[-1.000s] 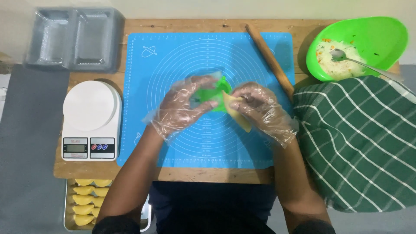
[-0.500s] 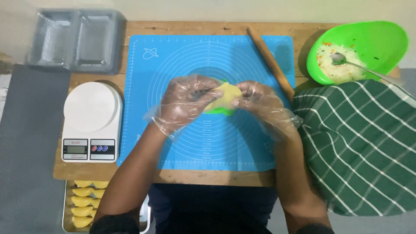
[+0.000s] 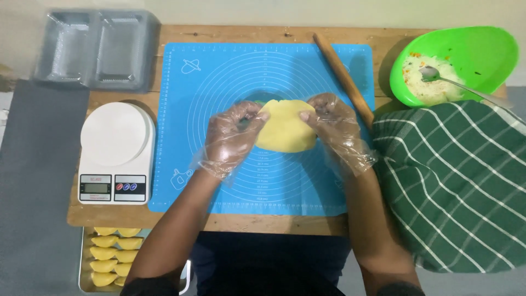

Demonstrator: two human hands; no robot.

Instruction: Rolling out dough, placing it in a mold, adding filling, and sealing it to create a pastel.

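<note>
My left hand, in a clear plastic glove, is curled w/ fingertips pinching the left edge of the yellow dough round; my right hand, gloved too, is bent the same way, fingers closed on the round's right edge. So both hands grip the dough between them, held roughly flat over the middle of the blue silicone mat, approx. at the centre of its printed rings; can't tell if the underside touches the mat or sits just above it. Mat lies on the wooden bench. Just beyond my right hand a wooden rolling pin lies diagonal across the mat's upper right corner, its near end close to my right-hand knuckles. Further right, a green bowl w/ pale shredded filling & a metal spoon resting in it, handle out over the rim. Below the bowl a green cloth w/ white stripes covers something rounded at the bench's right end. To the left of the mat, a white kitchen scale, platform bare. Behind it, top left, a grey plastic tray w/ two compartments. Bottom left, below the bench edge, a metal tray w/ folded yellow pastries in rows.
</note>
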